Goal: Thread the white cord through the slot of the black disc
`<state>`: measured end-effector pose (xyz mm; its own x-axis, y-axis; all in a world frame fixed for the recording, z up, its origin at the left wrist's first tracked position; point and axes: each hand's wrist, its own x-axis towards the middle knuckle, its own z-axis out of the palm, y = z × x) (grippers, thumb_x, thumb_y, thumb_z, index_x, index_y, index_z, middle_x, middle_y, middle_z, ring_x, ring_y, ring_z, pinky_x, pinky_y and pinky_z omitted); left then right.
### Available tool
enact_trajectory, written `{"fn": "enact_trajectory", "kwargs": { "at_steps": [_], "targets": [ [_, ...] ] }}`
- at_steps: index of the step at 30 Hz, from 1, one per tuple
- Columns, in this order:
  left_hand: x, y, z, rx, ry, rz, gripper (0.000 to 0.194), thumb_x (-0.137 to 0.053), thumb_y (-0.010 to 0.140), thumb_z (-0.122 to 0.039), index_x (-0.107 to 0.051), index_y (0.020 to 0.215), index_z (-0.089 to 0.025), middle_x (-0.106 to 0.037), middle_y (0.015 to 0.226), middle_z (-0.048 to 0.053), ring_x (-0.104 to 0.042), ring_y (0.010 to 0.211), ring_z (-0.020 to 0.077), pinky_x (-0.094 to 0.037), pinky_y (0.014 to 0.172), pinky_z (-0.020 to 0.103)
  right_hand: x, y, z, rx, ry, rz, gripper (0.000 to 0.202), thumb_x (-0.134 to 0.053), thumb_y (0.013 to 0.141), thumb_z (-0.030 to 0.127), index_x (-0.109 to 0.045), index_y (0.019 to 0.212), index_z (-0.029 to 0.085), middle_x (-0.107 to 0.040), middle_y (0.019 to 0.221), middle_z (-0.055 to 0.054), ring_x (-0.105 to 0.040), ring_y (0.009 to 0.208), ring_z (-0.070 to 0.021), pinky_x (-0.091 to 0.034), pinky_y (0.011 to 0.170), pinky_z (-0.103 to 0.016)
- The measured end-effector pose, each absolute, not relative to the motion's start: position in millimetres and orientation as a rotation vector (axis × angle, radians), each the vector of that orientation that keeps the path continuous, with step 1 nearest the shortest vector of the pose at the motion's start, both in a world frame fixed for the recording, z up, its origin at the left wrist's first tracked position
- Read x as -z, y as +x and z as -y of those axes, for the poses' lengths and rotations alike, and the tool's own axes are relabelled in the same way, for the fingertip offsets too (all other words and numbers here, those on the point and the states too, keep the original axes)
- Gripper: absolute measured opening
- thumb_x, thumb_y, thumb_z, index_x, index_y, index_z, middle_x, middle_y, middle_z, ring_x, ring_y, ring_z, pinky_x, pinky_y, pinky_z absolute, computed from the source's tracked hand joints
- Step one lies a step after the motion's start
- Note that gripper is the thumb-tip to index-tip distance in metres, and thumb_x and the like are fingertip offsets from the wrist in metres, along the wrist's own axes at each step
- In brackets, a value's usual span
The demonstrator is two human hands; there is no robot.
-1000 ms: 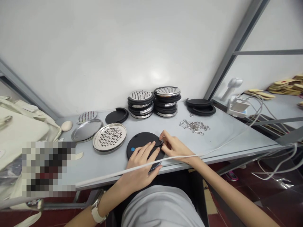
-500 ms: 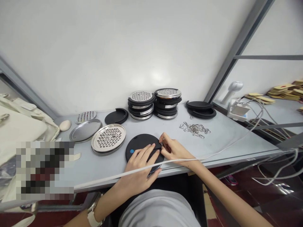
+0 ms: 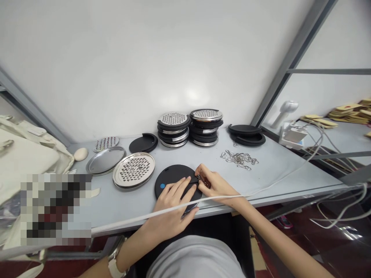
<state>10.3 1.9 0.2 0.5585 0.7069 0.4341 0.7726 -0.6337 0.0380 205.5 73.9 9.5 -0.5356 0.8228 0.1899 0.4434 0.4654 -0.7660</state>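
Left hand [image 3: 174, 201] spread flat, I see its fingers pressing on the disc [image 3: 175, 173], which lies on the table [image 3: 223, 170] at its front edge. With the right hand [image 3: 213, 185] I have thumb and forefinger closed on a small metal clip [image 3: 198, 177] at the disc's right side; the fingers hide much of the clip.

Of the containers in my view, the left tray [image 3: 142, 144], black with a raised part-rim, sits behind the grater [image 3: 133, 170]. Two more black trays [image 3: 246, 139] overlap at the back right. The left stack [image 3: 173, 133] and right stack [image 3: 205, 131] layer black trays with silver plates; on top of each, a perforated plate sits within a black part-rim. I can't make out every layer.

As for the disc, it is round and matte black, with a blue dot [image 3: 162, 186] near its left side and a short slot near its back edge. A dark line runs toward the clip, and a shiny edge shows beneath the left hand. Loose hooks [image 3: 240, 158] lie in a pile to the right, and a white cable [image 3: 220, 195] crosses my view of both arms.
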Motion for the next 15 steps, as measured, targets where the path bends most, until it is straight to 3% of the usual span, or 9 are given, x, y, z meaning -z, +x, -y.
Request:
{"fn": "enact_trajectory", "kwargs": {
  "at_steps": [15],
  "targets": [
    [-0.6,9.6,-1.7,0.625,-2.638,1.255,0.052,-0.048,0.093,-0.037,-0.042,0.138,-0.014,-0.036,0.146,0.014,-0.038,0.130,0.0280,-0.036,0.102,0.042,-10.6,204.4,-73.6,-0.884,-1.085,2.144,0.019,-0.046,0.078,0.016,-0.042,0.095,0.021,-0.038,0.054,0.010,-0.038,0.049,-0.0095,-0.030,0.051,-0.021]
  ]
}}
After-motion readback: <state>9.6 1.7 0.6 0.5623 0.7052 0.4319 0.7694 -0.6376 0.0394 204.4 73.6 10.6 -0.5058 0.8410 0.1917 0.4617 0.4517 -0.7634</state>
